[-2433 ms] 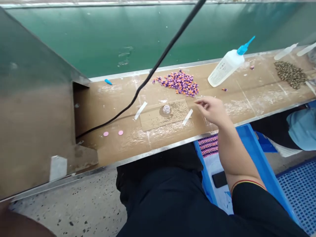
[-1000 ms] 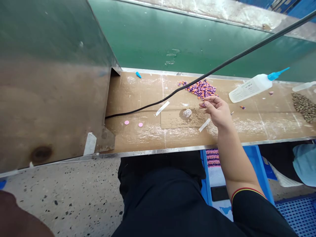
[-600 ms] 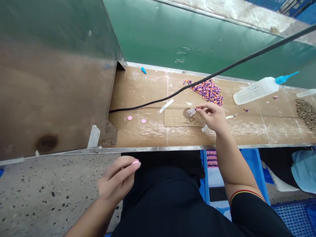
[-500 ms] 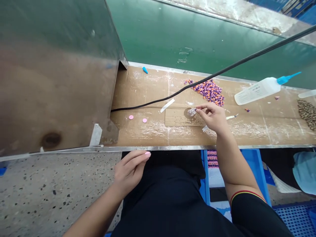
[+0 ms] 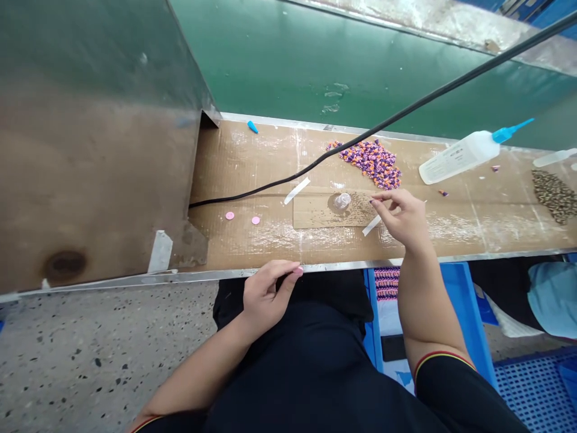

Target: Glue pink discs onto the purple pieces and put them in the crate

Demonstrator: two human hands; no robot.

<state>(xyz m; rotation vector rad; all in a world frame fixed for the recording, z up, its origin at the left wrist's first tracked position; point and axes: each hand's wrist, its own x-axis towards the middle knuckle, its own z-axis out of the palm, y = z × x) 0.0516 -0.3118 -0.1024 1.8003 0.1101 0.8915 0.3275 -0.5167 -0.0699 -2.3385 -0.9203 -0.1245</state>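
Observation:
My left hand (image 5: 270, 297) is closed in a pinch by the bench's front edge, with a small pink piece (image 5: 298, 270) at its fingertips, mostly hidden. Over the right end of a cardboard strip (image 5: 311, 216), my right hand (image 5: 401, 219) pinches a tiny dark purple piece (image 5: 371, 201). Left of those fingertips, a small clear, rounded container (image 5: 342, 201) stands on the strip among dark specks. Behind lies a pile of small purple, orange and pink pieces (image 5: 376, 162). Two pink discs, a left one (image 5: 229, 215) and a right one (image 5: 256, 221), lie flat to the left.
A black cable (image 5: 288, 178) crosses above the bench. A white squeeze bottle with a blue nozzle (image 5: 460, 157) lies back right, and a brownish pile (image 5: 553, 195) sits at far right. A metal housing (image 5: 112, 150) borders the left. A blue crate (image 5: 466, 313) stands below the edge.
My right hand has drawn back rightward from the clear container, still pinching the purple piece. My left hand has moved right and up to the bench edge. The view has shifted slightly.

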